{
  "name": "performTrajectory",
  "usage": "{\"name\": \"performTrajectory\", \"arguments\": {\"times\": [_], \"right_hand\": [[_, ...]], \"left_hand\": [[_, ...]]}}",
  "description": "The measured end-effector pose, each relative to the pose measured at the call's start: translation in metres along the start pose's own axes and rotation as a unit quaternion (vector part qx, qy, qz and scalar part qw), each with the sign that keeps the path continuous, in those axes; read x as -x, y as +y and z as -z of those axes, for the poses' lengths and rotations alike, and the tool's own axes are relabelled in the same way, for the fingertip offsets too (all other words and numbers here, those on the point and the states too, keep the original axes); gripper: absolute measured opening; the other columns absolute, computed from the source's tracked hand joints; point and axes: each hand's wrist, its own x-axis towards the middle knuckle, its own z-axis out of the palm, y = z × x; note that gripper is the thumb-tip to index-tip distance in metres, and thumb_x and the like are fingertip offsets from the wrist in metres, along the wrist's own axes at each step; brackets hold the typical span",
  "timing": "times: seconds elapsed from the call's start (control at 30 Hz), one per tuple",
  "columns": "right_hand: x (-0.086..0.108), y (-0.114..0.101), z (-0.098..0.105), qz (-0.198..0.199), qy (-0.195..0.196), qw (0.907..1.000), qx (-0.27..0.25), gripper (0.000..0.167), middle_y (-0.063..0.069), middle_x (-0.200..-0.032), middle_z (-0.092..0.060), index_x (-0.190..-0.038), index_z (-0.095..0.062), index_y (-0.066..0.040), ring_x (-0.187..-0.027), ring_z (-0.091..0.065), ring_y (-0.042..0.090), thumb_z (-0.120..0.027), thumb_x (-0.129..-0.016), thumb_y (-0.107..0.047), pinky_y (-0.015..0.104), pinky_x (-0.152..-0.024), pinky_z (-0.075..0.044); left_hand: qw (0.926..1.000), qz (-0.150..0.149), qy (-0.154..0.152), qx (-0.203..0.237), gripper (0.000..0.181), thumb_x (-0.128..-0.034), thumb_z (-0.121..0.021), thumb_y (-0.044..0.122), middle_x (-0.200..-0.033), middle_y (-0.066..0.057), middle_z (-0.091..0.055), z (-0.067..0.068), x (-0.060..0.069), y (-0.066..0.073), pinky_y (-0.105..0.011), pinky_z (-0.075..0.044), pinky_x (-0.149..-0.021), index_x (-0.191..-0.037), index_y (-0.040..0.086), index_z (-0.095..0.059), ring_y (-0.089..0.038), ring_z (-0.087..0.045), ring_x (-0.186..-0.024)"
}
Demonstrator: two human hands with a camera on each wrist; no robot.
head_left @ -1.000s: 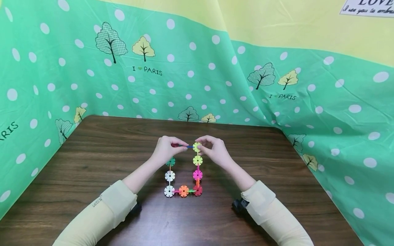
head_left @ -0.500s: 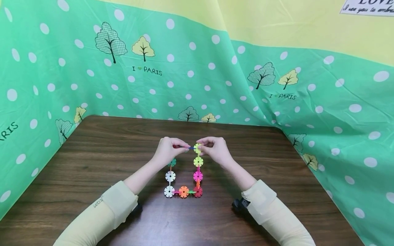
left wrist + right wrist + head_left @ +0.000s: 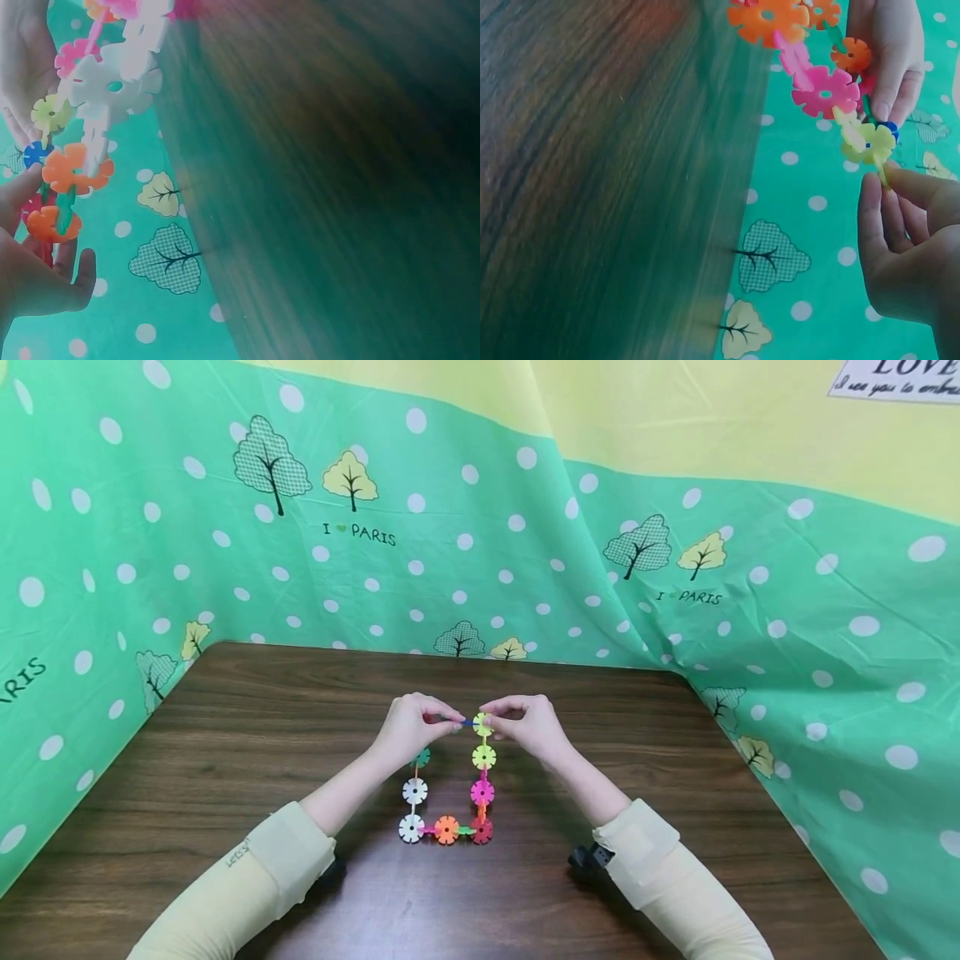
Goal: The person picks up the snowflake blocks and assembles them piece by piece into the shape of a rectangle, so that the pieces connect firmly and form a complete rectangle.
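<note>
In the head view a square chain of interlocking plastic snowflake discs hangs between both hands above the table. My left hand [image 3: 408, 727] pinches a blue disc [image 3: 469, 722] seen edge-on, between thumb and fingers. My right hand [image 3: 534, 727] pinches a yellow-green disc [image 3: 482, 724] at the far right corner, which meets the blue one. A green disc [image 3: 422, 758] is partly hidden below the left hand. White [image 3: 412, 829], orange [image 3: 447, 830], red [image 3: 482, 831] and pink [image 3: 482, 792] discs form the nearer sides. The right wrist view shows the blue disc [image 3: 889, 131] against the yellow-green disc [image 3: 868, 142].
A dark wood-grain table [image 3: 420, 910] lies under the hands. Behind and beside it hangs a green and yellow cloth [image 3: 465, 585] with white dots and printed trees. Black wrist devices [image 3: 591, 860] sit below the sleeves.
Both hands and the far side of the chain have shifted very slightly toward the person and to the right. The grips look the same.
</note>
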Motion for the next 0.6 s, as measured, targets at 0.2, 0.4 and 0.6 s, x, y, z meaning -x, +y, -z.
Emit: {"name": "performTrajectory", "arguments": {"times": [0.2,0.4,0.6], "right_hand": [[0.002,0.002,0.005,-0.013,-0.03,0.9995,0.0,0.023,0.019,-0.092,-0.071,-0.104,-0.07,0.003,-0.067,-0.067,0.02,-0.07,-0.084,-0.008,0.042,-0.068,-0.056],[0.005,0.006,0.011,-0.032,-0.013,0.9994,-0.001,0.023,0.021,-0.093,-0.07,-0.104,-0.069,0.003,-0.07,-0.069,0.026,-0.07,-0.084,-0.007,0.048,-0.073,-0.054],[0.011,0.011,0.017,-0.054,0.008,0.9979,-0.033,0.025,0.021,-0.093,-0.068,-0.107,-0.064,0.009,-0.071,-0.07,0.025,-0.067,-0.086,-0.003,0.05,-0.076,-0.053]], "left_hand": [[0.9999,-0.006,-0.011,0.001,0.009,-0.079,-0.077,0.02,-0.087,0.005,-0.072,0.001,0.001,0.001,-0.029,-0.042,-0.063,-0.088,0.02,-0.077,-0.013,-0.05,-0.074],[0.9999,-0.016,0.005,-0.003,0.022,-0.0789,-0.077,0.016,-0.104,0.001,-0.07,0.008,0.006,0.002,-0.037,-0.048,-0.078,-0.1,0.016,-0.075,-0.018,-0.056,-0.097],[0.9994,-0.028,0.004,-0.017,0.027,-0.0782,-0.077,0.015,-0.108,0.0,-0.069,0.02,0.014,0.002,-0.043,-0.045,-0.089,-0.105,0.014,-0.072,-0.021,-0.056,-0.105]]}}
